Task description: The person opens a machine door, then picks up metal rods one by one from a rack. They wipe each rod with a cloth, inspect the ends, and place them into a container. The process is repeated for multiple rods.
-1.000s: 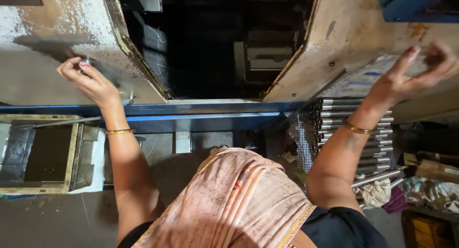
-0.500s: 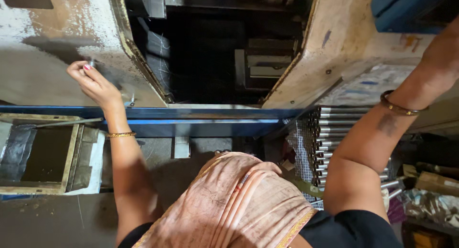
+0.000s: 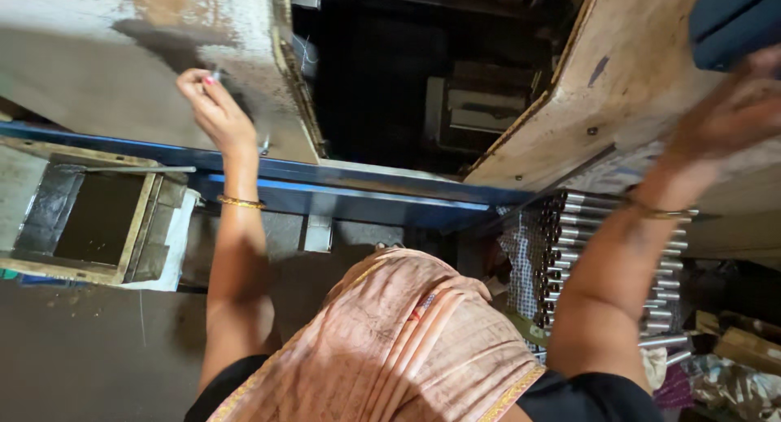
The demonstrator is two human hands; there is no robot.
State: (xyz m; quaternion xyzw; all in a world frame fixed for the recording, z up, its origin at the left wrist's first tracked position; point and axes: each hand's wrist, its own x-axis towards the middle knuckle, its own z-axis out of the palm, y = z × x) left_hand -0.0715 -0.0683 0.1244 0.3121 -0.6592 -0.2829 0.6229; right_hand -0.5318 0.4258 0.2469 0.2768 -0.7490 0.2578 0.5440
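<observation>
At the far left, an open metal box (image 3: 98, 218) is sitting below the blue rail (image 3: 342, 196). Above it, the left hand (image 3: 213, 106) is pressing against the worn machine panel (image 3: 122, 72), its grip pinching a small silvery piece (image 3: 215, 76) between fingertips. The dark machine opening (image 3: 390, 80) is gaping in the middle. Rightward, steel rods (image 3: 602, 259) are lying stacked. The right hand (image 3: 732, 113) is blurring against the right panel (image 3: 634, 88); its grip cannot be told.
</observation>
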